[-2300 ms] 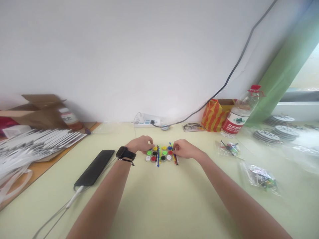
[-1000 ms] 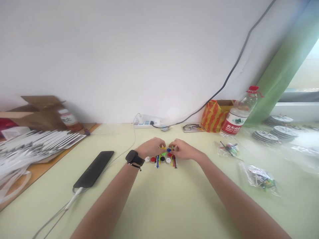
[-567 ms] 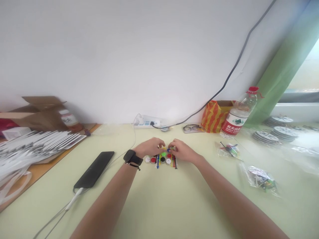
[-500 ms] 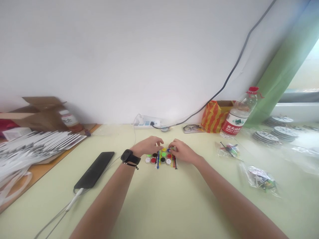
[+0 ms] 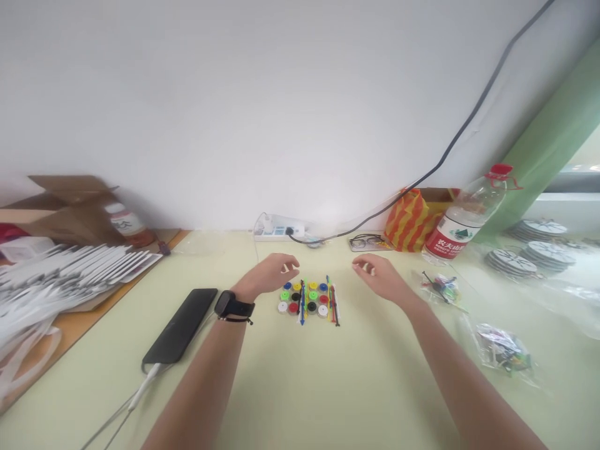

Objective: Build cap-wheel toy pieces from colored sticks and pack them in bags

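Small round discs in several colours, among them a red disc [image 5: 293,308] and a white disc [image 5: 323,310], lie in rows on the pale green table [image 5: 300,387]. Thin coloured plastic sticks [image 5: 302,303] lie side by side between two groups of discs, and more sticks [image 5: 334,303] run along the right side. My left hand [image 5: 273,273], with a black watch on its wrist, hovers at the upper left of the discs, fingers curved apart and holding nothing. To the right of the sticks, clear of them, my right hand [image 5: 380,277] is empty with its fingers loosely bent.
A black phone [image 5: 180,325] with a cable lies left. Right are small plastic bags of parts [image 5: 504,347], a large water bottle [image 5: 462,228] and stacked white discs [image 5: 510,264]. Behind are a power strip [image 5: 279,230] and glasses [image 5: 368,241]. Flat white pieces [image 5: 89,272] fill the far left.
Both hands have moved apart, my right hand to the right and my left slightly left, uncovering the discs and sticks. The view has shifted a little.
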A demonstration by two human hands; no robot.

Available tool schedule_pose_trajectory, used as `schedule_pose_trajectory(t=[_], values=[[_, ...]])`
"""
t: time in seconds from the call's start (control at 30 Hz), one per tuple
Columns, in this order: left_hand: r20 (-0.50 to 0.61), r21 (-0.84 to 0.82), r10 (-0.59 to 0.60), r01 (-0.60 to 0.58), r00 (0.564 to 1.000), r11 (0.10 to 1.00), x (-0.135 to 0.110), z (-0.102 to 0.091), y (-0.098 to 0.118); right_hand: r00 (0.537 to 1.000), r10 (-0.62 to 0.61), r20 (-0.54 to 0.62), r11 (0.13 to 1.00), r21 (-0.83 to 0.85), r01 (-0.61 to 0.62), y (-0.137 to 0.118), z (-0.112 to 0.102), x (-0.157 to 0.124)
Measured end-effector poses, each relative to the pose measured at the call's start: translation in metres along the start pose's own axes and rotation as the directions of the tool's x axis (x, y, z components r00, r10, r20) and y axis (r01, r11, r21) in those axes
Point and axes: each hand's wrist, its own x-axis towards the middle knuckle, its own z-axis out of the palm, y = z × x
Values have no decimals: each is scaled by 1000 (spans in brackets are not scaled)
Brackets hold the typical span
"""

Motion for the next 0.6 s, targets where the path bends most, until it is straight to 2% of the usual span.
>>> schedule_pose_trajectory(t=[0.07,0.13,0.23,0.3,0.4,0.5,0.6], values=[[-22,-69,88,-89,996,994,-2,0,16,979,58,-198,975,-200,-98,18,-16,-20],[-41,-99,148,-152,988,983,-4,4,33,936,60,-348,892,-402,-206,43,-30,-46],[-27,-86,200,-201,980,976,-5,18,52,878,134,-459,743,-540,-396,78,-40,-86],[13,-56,218,-217,976,975,-3,31,56,882,179,-436,696,-577,-426,91,-41,-106],[72,-6,259,-260,963,966,1,46,50,919,194,-342,700,-608,-374,92,-37,-121],[165,-22,349,-350,923,937,4,51,40,942,171,-289,740,-593,-316,79,-28,-120],[192,8,330,-337,924,941,4,50,34,964,100,-245,813,-538,-221,64,-14,-117]])
